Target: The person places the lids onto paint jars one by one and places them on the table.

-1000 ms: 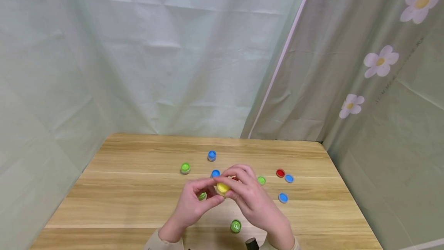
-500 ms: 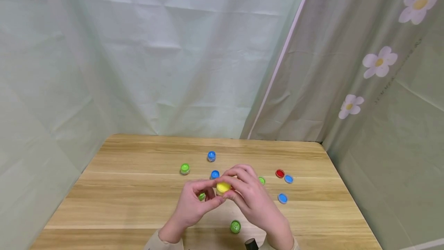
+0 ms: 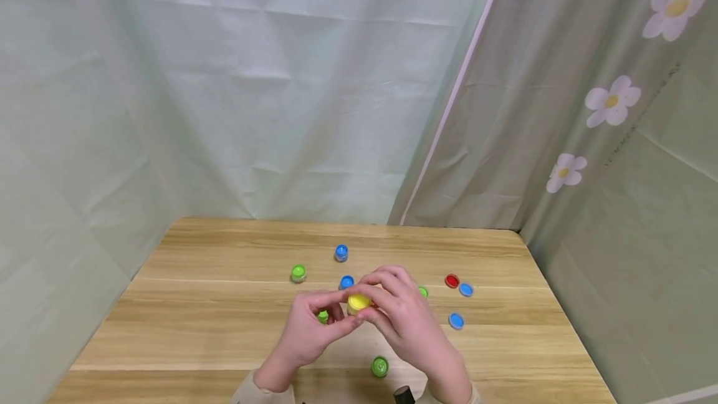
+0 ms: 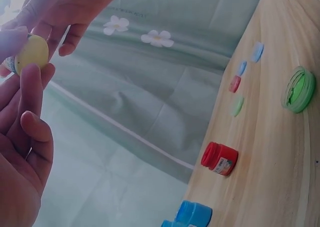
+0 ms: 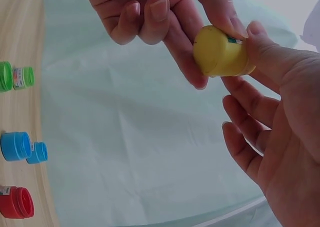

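Both hands hold a small yellow paint jar (image 3: 358, 303) above the middle of the table. My left hand (image 3: 312, 327) pinches it between thumb and forefinger from the left. From the right, my right hand (image 3: 408, 320) grips it with curved fingers. In the right wrist view the yellow jar (image 5: 220, 52) lies tilted between the fingertips of both hands, its rounded base showing. Behind the hands stand blue jars (image 3: 347, 282) and a green jar (image 3: 298, 273). A red jar (image 4: 222, 159) appears in the left wrist view; my right hand hides it in the head view.
Right of the hands lie a red lid (image 3: 452, 280), blue lids (image 3: 457, 321) and a partly covered green lid (image 3: 423, 292). A round green piece (image 3: 379, 366) sits between the forearms. Pale curtains (image 3: 280, 92) border the wooden table (image 3: 168, 329).
The hands keep their hold on the yellow jar, almost still. A bit of red visible between the right fingers one second ago is now nearly covered. The head view has shifted very slightly.
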